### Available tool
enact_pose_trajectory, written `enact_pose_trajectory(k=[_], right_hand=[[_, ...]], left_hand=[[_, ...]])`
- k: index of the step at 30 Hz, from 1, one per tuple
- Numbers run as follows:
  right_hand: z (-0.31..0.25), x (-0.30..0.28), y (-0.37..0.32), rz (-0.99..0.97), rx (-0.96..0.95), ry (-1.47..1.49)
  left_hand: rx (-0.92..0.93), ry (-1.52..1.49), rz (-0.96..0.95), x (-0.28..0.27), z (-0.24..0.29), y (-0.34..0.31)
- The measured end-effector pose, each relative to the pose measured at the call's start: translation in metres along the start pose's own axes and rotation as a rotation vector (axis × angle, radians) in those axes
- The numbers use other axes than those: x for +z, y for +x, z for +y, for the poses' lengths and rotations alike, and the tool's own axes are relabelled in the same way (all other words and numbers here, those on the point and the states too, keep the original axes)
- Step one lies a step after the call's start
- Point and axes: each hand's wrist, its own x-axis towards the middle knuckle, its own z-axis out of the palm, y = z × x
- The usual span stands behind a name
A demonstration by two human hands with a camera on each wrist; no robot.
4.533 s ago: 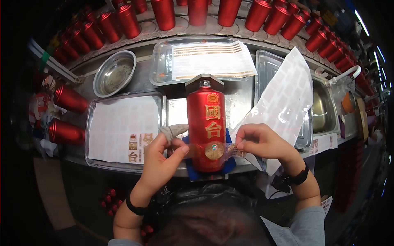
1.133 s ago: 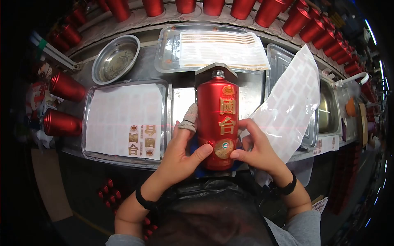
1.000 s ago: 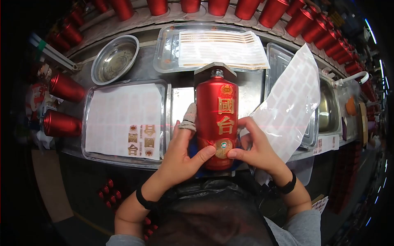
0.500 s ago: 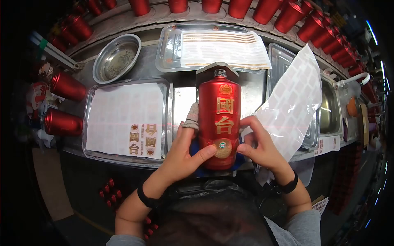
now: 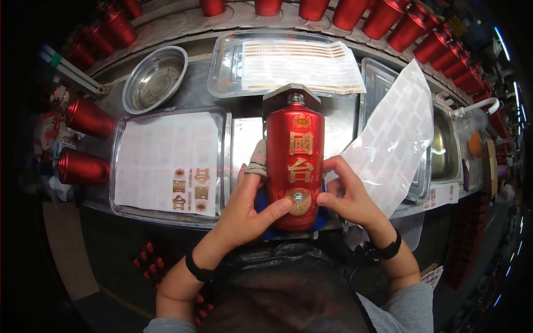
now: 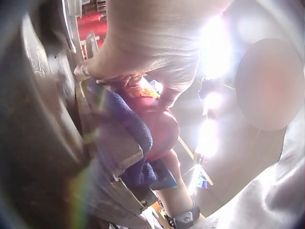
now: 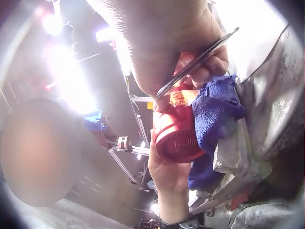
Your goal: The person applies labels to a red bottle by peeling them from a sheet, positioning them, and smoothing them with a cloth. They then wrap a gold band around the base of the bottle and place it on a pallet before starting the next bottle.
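A red bottle (image 5: pixel 294 166) with gold characters and a round gold label (image 5: pixel 300 202) lies neck away from the person on a stand with a blue cloth (image 7: pixel 214 114). The left hand (image 5: pixel 244 205) grips the bottle's left side, its thumb on the front beside the round label and a pale cover on one finger. At the lower right side, the right hand (image 5: pixel 350 194) holds the bottle between thumb and bent fingers. The right wrist view shows the bottle's base (image 7: pixel 178 143); in the left wrist view the left hand (image 6: pixel 152 47) partly hides the bottle.
A tray with a label sheet (image 5: pixel 166 161) lies left, a metal bowl (image 5: pixel 155 80) behind it. Another tray (image 5: pixel 226 66) with striped sheets stands at the back, a patterned sheet (image 5: pixel 394 133) at the right. Red bottles (image 5: pixel 313 8) line the curved conveyor; two more lie far left.
The hands no longer hold the clear strip stretched across the bottle; they have closed in on its sides. The bottle has turned slightly, its characters shifting left. Conveyor bottles have shifted.
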Motion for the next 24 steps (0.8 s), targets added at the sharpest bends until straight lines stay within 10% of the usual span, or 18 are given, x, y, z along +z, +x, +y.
enact_pose_trajectory(k=[24], right_hand=[[-0.020,0.020,-0.007,0.158,0.042,-0.093]], left_hand=[[0.028,0.071,0.060,0.009,0.008,-0.007]])
